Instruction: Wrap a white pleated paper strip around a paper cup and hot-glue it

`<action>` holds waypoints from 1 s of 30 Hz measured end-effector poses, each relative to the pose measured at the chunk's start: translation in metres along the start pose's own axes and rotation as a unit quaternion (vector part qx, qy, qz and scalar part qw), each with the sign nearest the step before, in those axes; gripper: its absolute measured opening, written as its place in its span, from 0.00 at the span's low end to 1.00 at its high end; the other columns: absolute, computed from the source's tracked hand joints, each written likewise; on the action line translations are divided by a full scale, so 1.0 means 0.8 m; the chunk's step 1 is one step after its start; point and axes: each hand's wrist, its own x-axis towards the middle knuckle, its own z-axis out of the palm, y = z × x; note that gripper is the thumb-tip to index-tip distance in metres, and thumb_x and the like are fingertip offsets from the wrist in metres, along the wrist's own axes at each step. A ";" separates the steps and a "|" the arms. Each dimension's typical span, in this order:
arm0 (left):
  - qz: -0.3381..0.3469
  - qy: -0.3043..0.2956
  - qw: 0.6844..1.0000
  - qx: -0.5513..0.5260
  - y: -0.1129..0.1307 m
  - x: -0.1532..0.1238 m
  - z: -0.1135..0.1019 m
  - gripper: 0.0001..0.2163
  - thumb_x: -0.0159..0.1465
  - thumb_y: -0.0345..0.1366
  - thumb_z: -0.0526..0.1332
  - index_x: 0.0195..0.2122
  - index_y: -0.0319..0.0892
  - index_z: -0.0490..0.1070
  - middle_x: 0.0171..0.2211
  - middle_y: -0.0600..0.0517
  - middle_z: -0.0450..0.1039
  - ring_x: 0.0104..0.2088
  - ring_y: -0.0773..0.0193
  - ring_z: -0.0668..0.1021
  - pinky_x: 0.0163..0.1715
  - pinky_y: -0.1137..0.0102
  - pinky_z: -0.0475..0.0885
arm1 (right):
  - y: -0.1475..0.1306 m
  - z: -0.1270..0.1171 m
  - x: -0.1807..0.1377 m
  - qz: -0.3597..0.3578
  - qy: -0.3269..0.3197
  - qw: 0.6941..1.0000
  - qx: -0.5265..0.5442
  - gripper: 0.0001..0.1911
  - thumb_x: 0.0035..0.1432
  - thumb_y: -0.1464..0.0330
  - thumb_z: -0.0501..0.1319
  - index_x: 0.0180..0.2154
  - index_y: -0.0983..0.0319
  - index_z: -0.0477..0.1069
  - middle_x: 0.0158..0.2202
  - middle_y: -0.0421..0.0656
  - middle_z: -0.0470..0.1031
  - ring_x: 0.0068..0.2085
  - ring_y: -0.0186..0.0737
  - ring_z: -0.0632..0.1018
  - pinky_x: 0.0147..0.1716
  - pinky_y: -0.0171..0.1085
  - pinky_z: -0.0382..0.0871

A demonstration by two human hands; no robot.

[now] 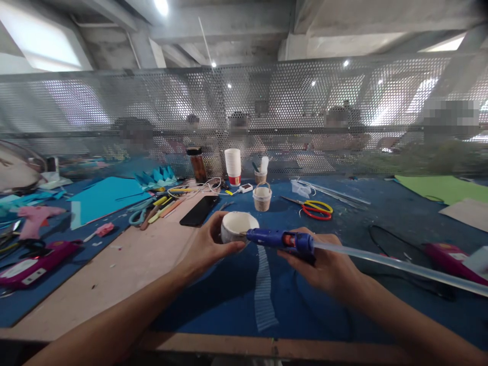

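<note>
- Left hand (208,244) curls round the white cup (240,222), back from the front edge of the table (324,323).
- Pale strip (265,295) runs toward that edge.
- Right hand (324,267) grips the blue glue gun (272,238) — gluing seems underway, calling for steady aim.

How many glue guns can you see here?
2: a blue glue gun in the right hand, and a pink glue gun lying at the far left. Others may be hidden.

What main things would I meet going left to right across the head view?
Pink plastic glue gun, bright blue paper sheet, black rectangular phone, white round cup in the left hand, blue plastic glue gun in the right hand, green paper sheet.
</note>
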 end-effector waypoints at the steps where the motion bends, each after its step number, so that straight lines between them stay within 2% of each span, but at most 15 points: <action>1: 0.003 -0.001 1.000 -0.001 0.000 0.000 0.000 0.28 0.49 0.39 0.77 0.48 0.43 0.67 0.42 0.51 0.76 0.42 0.58 0.79 0.36 0.68 0.76 | 0.000 0.000 0.000 0.002 0.000 1.000 -0.006 0.11 0.69 0.57 0.60 0.43 0.58 0.71 0.25 0.35 0.75 0.23 0.37 0.75 0.26 0.35 0.59; 5: 0.010 -0.005 1.000 -0.007 0.000 -0.001 0.001 0.28 0.49 0.39 0.77 0.48 0.43 0.67 0.42 0.51 0.76 0.41 0.59 0.79 0.36 0.68 0.76 | 0.000 0.000 -0.002 0.005 -0.010 1.000 -0.025 0.12 0.69 0.56 0.59 0.43 0.58 0.72 0.25 0.36 0.76 0.24 0.38 0.76 0.25 0.35 0.58; 12: 0.017 0.004 1.000 0.019 -0.001 0.000 0.000 0.28 0.50 0.39 0.77 0.49 0.43 0.68 0.44 0.49 0.76 0.44 0.57 0.79 0.39 0.67 0.76 | 0.000 -0.002 -0.001 0.006 0.009 1.000 -0.005 0.12 0.68 0.57 0.60 0.44 0.58 0.71 0.25 0.36 0.75 0.23 0.37 0.75 0.27 0.35 0.61; 19: 0.035 -0.002 0.999 0.022 -0.003 0.000 0.000 0.29 0.50 0.38 0.77 0.49 0.43 0.67 0.45 0.49 0.77 0.45 0.57 0.79 0.42 0.66 0.76 | -0.002 -0.003 0.000 0.012 -0.026 0.999 -0.017 0.13 0.69 0.56 0.59 0.43 0.58 0.72 0.26 0.37 0.76 0.24 0.38 0.75 0.25 0.35 0.57; 30: 0.041 0.006 0.998 0.055 0.001 -0.001 -0.001 0.28 0.50 0.39 0.76 0.50 0.43 0.67 0.46 0.48 0.76 0.46 0.56 0.79 0.44 0.64 0.76 | -0.003 -0.008 0.004 0.003 -0.039 0.999 -0.009 0.13 0.69 0.57 0.59 0.42 0.59 0.73 0.23 0.36 0.73 0.22 0.35 0.71 0.24 0.34 0.55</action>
